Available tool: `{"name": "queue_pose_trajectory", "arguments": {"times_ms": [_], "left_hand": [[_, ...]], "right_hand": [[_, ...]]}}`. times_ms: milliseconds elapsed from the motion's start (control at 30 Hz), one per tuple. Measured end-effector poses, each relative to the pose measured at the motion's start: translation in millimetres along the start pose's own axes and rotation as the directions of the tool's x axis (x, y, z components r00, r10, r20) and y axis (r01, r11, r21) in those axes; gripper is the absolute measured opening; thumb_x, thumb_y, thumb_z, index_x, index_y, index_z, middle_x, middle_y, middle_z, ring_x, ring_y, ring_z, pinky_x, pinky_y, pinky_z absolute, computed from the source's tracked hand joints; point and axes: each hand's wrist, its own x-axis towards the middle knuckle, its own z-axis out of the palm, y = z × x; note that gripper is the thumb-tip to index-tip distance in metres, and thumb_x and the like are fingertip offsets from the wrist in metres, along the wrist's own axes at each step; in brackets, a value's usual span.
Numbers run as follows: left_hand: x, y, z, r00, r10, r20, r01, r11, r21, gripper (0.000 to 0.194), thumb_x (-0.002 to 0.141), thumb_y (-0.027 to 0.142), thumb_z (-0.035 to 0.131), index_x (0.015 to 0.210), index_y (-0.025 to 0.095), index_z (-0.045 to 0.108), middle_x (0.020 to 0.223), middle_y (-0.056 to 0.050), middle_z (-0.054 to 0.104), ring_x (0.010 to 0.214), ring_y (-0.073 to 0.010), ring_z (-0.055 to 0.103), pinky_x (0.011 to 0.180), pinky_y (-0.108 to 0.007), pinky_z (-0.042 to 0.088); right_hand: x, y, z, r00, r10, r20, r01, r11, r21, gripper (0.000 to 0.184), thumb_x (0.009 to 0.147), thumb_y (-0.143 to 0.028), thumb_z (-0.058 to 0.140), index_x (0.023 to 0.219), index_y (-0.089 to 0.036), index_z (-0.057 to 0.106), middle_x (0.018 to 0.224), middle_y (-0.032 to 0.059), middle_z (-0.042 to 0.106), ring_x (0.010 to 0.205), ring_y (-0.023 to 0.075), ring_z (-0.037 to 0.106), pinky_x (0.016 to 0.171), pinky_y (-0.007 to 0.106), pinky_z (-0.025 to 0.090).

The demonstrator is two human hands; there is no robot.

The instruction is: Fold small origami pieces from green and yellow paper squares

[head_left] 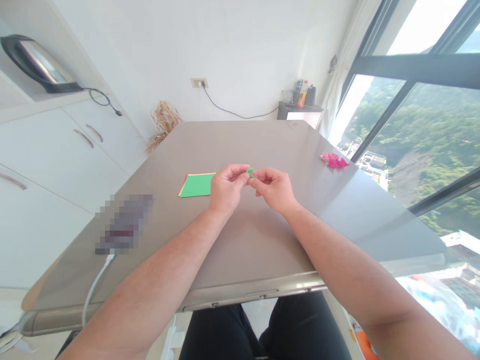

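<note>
Over the middle of the table, my left hand (pixel 227 187) and my right hand (pixel 275 189) meet at their fingertips. Between them they pinch a small piece of folded green paper (pixel 250 171), most of it hidden by the fingers. Just left of my left hand lies a stack of coloured paper sheets (pixel 197 185), green on top with red and yellow edges showing beneath. Far to the right, several pink folded paper pieces (pixel 334 160) sit grouped near the table's edge.
The grey-brown table (pixel 240 145) stretches out ahead. A blurred-out dark object (pixel 125 225) with a white cable (pixel 95 282) rests at the left. Beyond the far end stand a low cabinet (pixel 300 114) with bottles and some dried stalks (pixel 165 120). Windows line the right side.
</note>
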Motion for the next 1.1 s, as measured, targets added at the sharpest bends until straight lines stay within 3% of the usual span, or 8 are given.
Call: {"name": "queue_pose_trajectory", "arguments": {"times_ms": [200,433,600,733,867,1100], "left_hand": [[1,2,-8.0,0.993,0.066,0.099,-0.082,0.982,0.171,0.014,0.078,0.030,0.077,0.089,0.023,0.074,0.093,-0.003,0.078,0.089,-0.0199,0.075,0.085,-0.036,0.060],[0,5,-11.0,0.989,0.056,0.140,-0.096,0.948,0.302,0.012,0.080,0.031,0.076,0.087,0.023,0.070,0.088,-0.002,0.079,0.082,-0.0192,0.075,0.077,-0.033,0.059],[4,4,-16.5,0.977,0.068,0.204,-0.128,0.947,0.296,0.012,0.080,0.032,0.075,0.084,0.022,0.070,0.088,-0.004,0.079,0.082,-0.0198,0.075,0.079,-0.034,0.059],[5,3,-18.8,0.974,0.059,0.221,-0.124,0.949,0.291,0.012,0.079,0.032,0.076,0.084,0.022,0.071,0.089,-0.004,0.079,0.082,-0.0203,0.075,0.080,-0.035,0.059],[4,5,-19.2,0.965,0.046,0.258,-0.131,0.937,0.323,0.010,0.078,0.029,0.074,0.084,0.022,0.071,0.086,-0.003,0.079,0.080,-0.0196,0.075,0.078,-0.034,0.060],[5,7,-19.8,0.968,0.025,0.252,-0.121,0.920,0.374,0.008,0.075,0.028,0.076,0.076,0.022,0.070,0.076,-0.001,0.077,0.074,-0.0183,0.073,0.071,-0.031,0.058]], "right_hand": [[-1,-1,-3,1.000,-0.006,-0.004,0.007,0.997,0.071,0.015,0.075,-0.034,0.076,0.080,-0.021,0.071,0.072,-0.0011,0.071,0.057,0.0128,0.067,0.054,0.025,0.051],[-1,0,-9,0.998,-0.051,0.030,0.052,0.998,-0.025,0.016,0.077,-0.034,0.076,0.072,-0.021,0.069,0.064,-0.0019,0.068,0.061,0.0151,0.071,0.055,0.024,0.049],[0,2,-14,0.994,-0.089,0.063,0.095,0.992,-0.086,0.013,0.078,-0.033,0.075,0.075,-0.021,0.070,0.068,-0.0010,0.071,0.061,0.0154,0.070,0.057,0.026,0.049],[1,4,-19,0.973,-0.206,0.104,0.223,0.957,-0.186,0.006,0.081,-0.028,0.070,0.082,-0.023,0.074,0.068,-0.0016,0.071,0.061,0.0136,0.065,0.061,0.027,0.049],[3,5,-22,0.953,-0.291,0.081,0.302,0.914,-0.271,0.007,0.081,-0.026,0.071,0.076,-0.022,0.074,0.071,-0.0006,0.072,0.065,0.0133,0.062,0.065,0.028,0.048],[3,4,-23,0.961,-0.260,0.097,0.277,0.917,-0.286,0.006,0.078,-0.024,0.074,0.073,-0.022,0.075,0.067,-0.0013,0.071,0.062,0.0128,0.060,0.064,0.028,0.048]]}}
